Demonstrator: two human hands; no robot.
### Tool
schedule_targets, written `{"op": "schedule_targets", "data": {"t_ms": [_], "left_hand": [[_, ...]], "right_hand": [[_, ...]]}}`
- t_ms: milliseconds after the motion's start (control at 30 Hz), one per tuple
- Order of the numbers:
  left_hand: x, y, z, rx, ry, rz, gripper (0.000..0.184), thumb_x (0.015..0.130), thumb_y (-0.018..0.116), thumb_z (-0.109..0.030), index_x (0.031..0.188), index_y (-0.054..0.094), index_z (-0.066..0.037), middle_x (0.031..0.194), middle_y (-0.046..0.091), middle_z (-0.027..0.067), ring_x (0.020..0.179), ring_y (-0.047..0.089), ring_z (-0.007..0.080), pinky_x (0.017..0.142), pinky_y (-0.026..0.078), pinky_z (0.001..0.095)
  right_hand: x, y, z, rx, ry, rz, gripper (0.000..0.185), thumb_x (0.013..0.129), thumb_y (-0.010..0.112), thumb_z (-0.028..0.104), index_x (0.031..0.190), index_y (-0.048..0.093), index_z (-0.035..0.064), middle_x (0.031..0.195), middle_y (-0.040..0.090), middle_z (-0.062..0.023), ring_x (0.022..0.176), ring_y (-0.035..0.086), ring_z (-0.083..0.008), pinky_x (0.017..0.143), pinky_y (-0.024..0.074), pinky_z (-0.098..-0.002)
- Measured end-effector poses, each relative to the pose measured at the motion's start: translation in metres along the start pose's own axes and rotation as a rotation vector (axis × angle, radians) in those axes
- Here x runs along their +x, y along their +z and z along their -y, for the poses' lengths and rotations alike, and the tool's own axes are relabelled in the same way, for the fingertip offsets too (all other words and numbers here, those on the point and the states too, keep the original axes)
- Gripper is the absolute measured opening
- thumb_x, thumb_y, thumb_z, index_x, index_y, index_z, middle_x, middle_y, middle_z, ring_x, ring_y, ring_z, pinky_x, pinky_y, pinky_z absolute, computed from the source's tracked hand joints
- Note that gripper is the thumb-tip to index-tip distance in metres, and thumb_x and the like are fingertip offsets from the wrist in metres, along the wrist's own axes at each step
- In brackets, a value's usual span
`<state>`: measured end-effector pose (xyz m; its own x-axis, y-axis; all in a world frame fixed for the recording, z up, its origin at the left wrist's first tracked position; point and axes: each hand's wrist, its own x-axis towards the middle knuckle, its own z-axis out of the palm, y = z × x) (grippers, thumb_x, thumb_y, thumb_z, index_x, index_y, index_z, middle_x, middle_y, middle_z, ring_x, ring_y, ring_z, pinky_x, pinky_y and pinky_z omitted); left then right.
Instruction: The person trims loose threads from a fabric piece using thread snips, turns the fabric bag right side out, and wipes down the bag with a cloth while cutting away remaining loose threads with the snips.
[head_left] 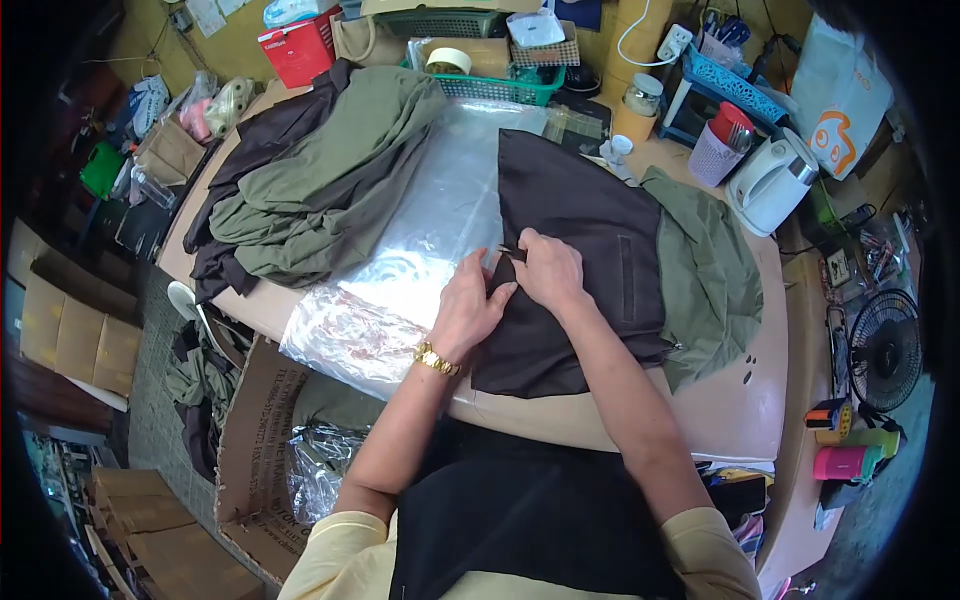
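Dark brown garment [565,190] with a slit pocket [626,280] is laid out nearly flat on the table [735,420], its lower end near the front edge, between the clear plastic sheet [440,200] on the left and an olive-green cloth [700,260] on the right; whether that cloth is joined to it is not shown. Its left edge is pinched up by the left hand [467,305], with thumb and fingers closed on the fabric. By the right hand [550,270], curled tightly just beside, a small dark object [514,253] appears to be gripped, perhaps the tips of snips, though most of it is covered by the fingers. If a blade is held there, the fabric could be nicked or the left fingertips caught by a slip in so cramped a space, the more so because dark tips are hard to tell from dark cloth. Should the pinch be loosened, the raised edge could be pulled out of line. A loose thread could be snagged by the gold watch [435,358] on the left wrist, and the crinkled plastic could be shifted or creased if the left forearm is pressed against it
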<state>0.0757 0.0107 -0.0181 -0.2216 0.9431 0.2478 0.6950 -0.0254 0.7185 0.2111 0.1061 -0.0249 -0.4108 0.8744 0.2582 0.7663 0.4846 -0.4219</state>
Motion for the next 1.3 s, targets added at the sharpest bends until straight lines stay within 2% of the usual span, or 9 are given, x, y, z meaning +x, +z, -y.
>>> {"op": "schedule_targets", "data": {"t_ms": [167,333,600,667,767,867,1033,1133,1300], "left_hand": [[0.013,-0.025,-0.008,-0.148,-0.166,0.226,0.034,0.087,0.075,-0.024,0.106,0.07,0.004,0.079,0.071,0.0181,0.072,0.069,0.0314,0.071,0.053,0.0393],[-0.001,-0.045,0.016,-0.335,-0.241,0.222,0.022,0.088,0.074,-0.019,0.087,0.074,0.003,0.063,0.065,0.006,0.057,0.055,0.0075,0.056,0.047,0.0284],[-0.016,-0.041,0.022,-0.443,-0.24,0.125,0.017,0.096,0.066,-0.015,0.09,0.067,0.002,0.076,0.069,0.0046,0.066,0.059,0.0081,0.058,0.046,0.0247],[-0.02,-0.034,0.022,-1.241,-0.34,0.144,0.015,0.1,0.061,-0.015,0.092,0.061,-0.003,0.086,0.068,0.0062,0.066,0.058,0.0083,0.057,0.045,0.0219],[-0.023,-0.041,-0.013,-1.601,-0.665,0.023,0.016,0.102,0.058,-0.018,0.092,0.057,-0.005,0.085,0.066,0.0065,0.062,0.054,0.0075,0.055,0.043,0.0198],[-0.028,-0.03,0.013,-1.653,-0.4,0.203,0.018,0.101,0.06,-0.019,0.088,0.055,-0.007,0.076,0.06,0.002,0.06,0.051,0.0073,0.054,0.041,0.0205],[-0.02,-0.048,-0.009,-0.349,-0.258,0.186,0.037,0.086,0.079,-0.019,0.113,0.067,0.002,0.068,0.049,-0.004,0.061,0.042,0.007,0.056,0.036,0.0227],[-0.02,-0.048,0.0,-0.199,-0.059,0.061,0.025,0.087,0.078,-0.018,0.1,0.069,0.002,0.071,0.052,-0.0041,0.063,0.046,0.0072,0.058,0.039,0.0229],[-0.026,-0.056,0.01,-0.45,-0.136,-0.006,0.019,0.091,0.074,-0.018,0.092,0.067,0.0,0.09,0.065,0.0019,0.069,0.056,0.0098,0.063,0.045,0.0223]], "right_hand": [[-0.004,0.003,-0.013,0.436,-0.061,-0.271,0.019,0.088,0.068,0.013,0.089,0.051,0.0042,0.078,0.062,-0.0191,0.077,0.063,-0.0422,0.065,0.0468,-0.0488],[-0.002,0.0,-0.013,0.522,0.015,-0.27,0.024,0.093,0.067,0.017,0.085,0.05,0.0026,0.072,0.058,-0.0189,0.069,0.058,-0.0414,0.062,0.0448,-0.0448],[-0.001,0.004,-0.015,0.574,0.01,-0.316,0.027,0.094,0.069,0.019,0.084,0.051,0.0011,0.07,0.057,-0.0167,0.062,0.056,-0.0342,0.06,0.0449,-0.0397],[-0.001,0.004,-0.016,0.594,0.015,-0.337,0.027,0.094,0.069,0.019,0.084,0.051,0.0009,0.069,0.056,-0.0162,0.06,0.056,-0.032,0.059,0.0447,-0.0383],[-0.005,0.002,-0.012,0.596,-0.052,-0.393,0.025,0.093,0.07,0.014,0.083,0.05,0.001,0.068,0.054,-0.0154,0.058,0.054,-0.0294,0.057,0.0444,-0.0361],[-0.007,-0.002,-0.007,0.64,-0.113,-0.452,0.023,0.09,0.071,0.007,0.082,0.05,0.0016,0.068,0.054,-0.0149,0.058,0.055,-0.0293,0.057,0.0451,-0.0347],[-0.011,-0.012,-0.001,0.562,-0.256,-0.527,0.025,0.085,0.074,0.0,0.083,0.05,0.0025,0.07,0.054,-0.0136,0.057,0.054,-0.0298,0.055,0.0446,-0.0321],[-0.012,-0.02,0.004,0.567,-0.303,-0.54,0.025,0.084,0.075,0.0,0.083,0.05,0.0026,0.069,0.054,-0.0133,0.058,0.054,-0.03,0.055,0.0448,-0.0324],[-0.013,-0.033,0.006,0.515,-0.299,-0.519,0.026,0.084,0.077,0.004,0.085,0.051,0.003,0.071,0.056,-0.0129,0.06,0.057,-0.0292,0.056,0.046,-0.0329]]}}
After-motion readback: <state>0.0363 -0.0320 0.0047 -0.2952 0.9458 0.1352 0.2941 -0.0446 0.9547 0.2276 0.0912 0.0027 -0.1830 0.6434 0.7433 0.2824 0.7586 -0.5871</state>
